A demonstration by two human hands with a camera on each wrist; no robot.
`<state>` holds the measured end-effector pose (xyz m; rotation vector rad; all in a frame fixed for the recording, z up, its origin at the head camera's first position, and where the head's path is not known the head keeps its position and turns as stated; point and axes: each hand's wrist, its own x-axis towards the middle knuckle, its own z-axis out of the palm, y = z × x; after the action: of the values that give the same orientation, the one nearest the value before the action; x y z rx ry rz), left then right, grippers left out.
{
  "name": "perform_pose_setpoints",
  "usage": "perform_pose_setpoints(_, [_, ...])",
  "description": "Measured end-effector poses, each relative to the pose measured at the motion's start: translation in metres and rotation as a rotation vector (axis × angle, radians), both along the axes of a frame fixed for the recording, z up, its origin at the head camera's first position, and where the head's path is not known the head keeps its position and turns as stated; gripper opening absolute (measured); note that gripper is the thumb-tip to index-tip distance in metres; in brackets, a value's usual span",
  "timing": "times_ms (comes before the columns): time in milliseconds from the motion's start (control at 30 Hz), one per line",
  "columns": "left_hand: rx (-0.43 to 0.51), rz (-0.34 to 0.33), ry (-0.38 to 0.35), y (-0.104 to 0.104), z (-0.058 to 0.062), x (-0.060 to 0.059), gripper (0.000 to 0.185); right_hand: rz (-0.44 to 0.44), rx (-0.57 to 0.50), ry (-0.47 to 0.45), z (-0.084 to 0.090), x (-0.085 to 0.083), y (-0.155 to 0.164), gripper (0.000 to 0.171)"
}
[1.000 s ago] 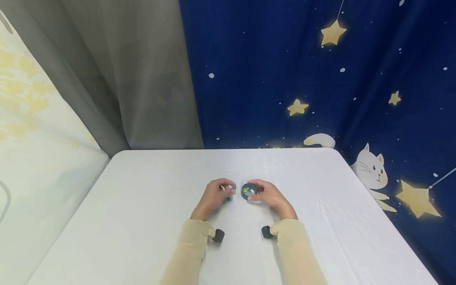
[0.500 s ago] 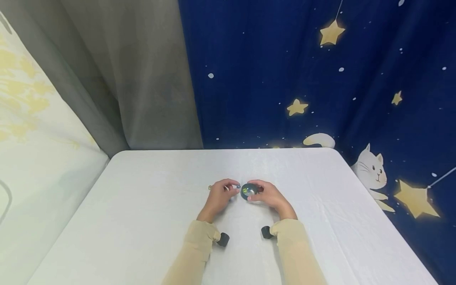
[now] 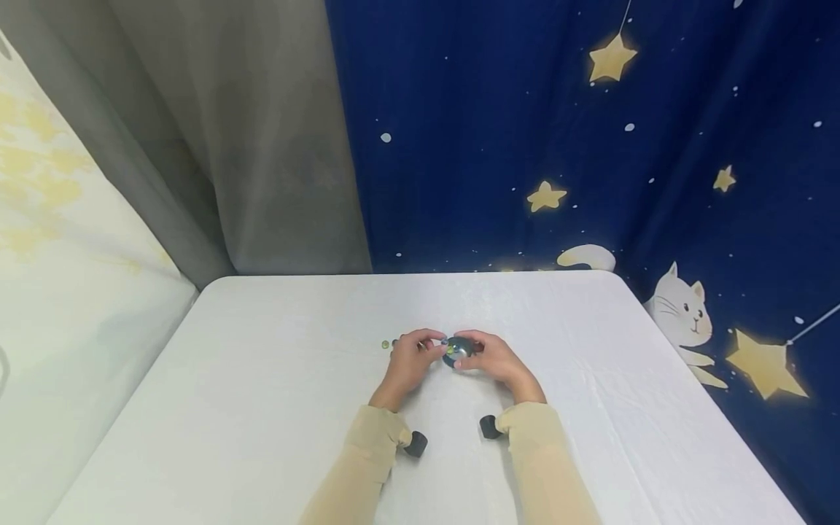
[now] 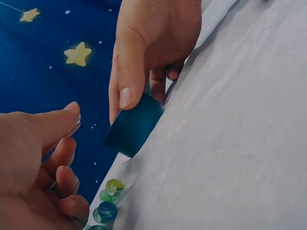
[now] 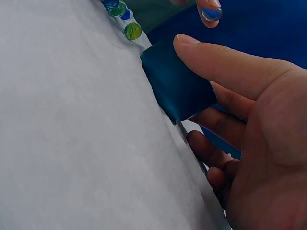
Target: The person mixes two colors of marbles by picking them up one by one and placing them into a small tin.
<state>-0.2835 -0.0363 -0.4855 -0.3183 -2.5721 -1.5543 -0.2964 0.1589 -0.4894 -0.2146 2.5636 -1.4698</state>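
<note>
My left hand [image 3: 410, 361] pinches a clear marble with a blue core [image 5: 212, 13] between thumb and fingertip, at the near left of a small round container. That container [image 5: 177, 81] is dark teal with a silvery inside and stands upright on the table. My right hand [image 3: 495, 359] grips it from the right, thumb on the near side and fingers behind. In the head view a yellow-green marble shows inside the container. Loose marbles lie on the cloth beside my left hand, among them a yellow-green marble [image 4: 115, 186] and a blue marble [image 4: 106, 211].
A white cloth covers the table [image 3: 295, 408]. One green marble [image 3: 385, 345] rests left of my left hand. Behind the far edge hang a grey curtain [image 3: 282, 146] and a blue star curtain [image 3: 459, 146]. Black wrist cameras sit at both sleeves.
My left hand has moved right with the pinched marble, up to the container's rim. Loose marbles have come into view to its left. The right hand and container have stayed in place.
</note>
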Motion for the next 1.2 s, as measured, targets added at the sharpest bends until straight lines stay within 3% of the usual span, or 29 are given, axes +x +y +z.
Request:
perform_pose_setpoints(500, [-0.020, 0.016, 0.018, 0.005, -0.003, -0.007, 0.019, 0.003, -0.006, 0.022, 0.000, -0.004, -0.003, 0.055])
perform_pose_setpoints(900, [-0.011, -0.025, 0.006, 0.002, -0.004, -0.012, 0.031, -0.009, 0.020, 0.014, -0.004, -0.006, -0.002, 0.056])
perform_pose_setpoints(1200, [-0.006, 0.030, 0.022, -0.012, 0.000, -0.015, 0.023, -0.017, 0.005, 0.002, -0.006, -0.007, -0.002, 0.057])
